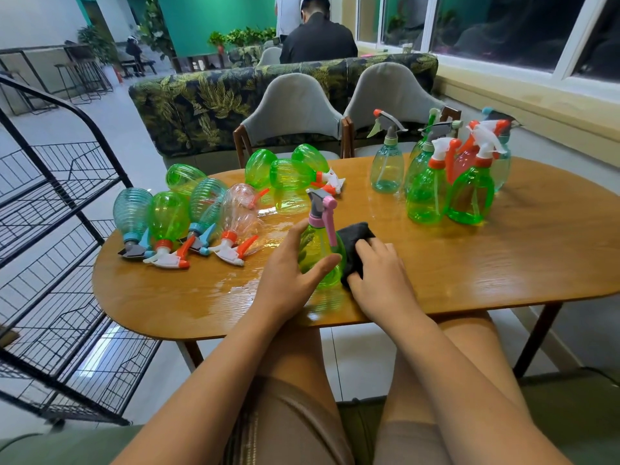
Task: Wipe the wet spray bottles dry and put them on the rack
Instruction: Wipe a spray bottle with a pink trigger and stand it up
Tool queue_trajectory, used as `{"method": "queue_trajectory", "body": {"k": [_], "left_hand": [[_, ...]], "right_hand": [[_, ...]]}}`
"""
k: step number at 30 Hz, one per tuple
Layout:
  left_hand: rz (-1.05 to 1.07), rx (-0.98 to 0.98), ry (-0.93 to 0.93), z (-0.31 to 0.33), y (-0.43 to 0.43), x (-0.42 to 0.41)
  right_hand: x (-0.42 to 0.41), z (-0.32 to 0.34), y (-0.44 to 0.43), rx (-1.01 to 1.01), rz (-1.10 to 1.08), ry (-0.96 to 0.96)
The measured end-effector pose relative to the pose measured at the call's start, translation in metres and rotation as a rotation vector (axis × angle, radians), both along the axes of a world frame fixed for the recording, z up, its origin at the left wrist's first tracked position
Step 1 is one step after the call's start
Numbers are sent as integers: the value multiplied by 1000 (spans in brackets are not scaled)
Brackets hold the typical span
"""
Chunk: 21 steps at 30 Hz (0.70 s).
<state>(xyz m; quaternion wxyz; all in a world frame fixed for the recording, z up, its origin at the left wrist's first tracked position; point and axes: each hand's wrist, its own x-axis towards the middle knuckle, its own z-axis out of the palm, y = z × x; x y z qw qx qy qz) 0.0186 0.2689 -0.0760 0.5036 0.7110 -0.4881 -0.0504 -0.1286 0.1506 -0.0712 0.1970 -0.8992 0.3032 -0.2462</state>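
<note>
Faces black wire rack [40, 203] at frame left, wet wooden table [486, 263] at centre. Grips green spray bottle [318, 250] upright near table's lower edge, left hand [288, 283] wrapped round it. Presses dark cloth [355, 239] against bottle's right side, right hand [379, 276] seemingly curled over cloth.

The table [469, 270] is varnished wood, glossy, with a wet sheen across the middle. The green bottle [317, 250] is shiny see-through plastic, and the cloth [355, 238] against it is dark, soft and matt. The rack [72, 169] is thin black metal wire.
</note>
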Motion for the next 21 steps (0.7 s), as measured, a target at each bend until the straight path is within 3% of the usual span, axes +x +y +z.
{"method": "queue_trajectory", "body": {"k": [9, 21], "left_hand": [[46, -22, -77, 2, 0, 1], [31, 5, -83, 9, 5, -6]], "right_hand": [[-3, 4, 1, 59, 8, -106], [-12, 31, 13, 61, 86, -578]]}}
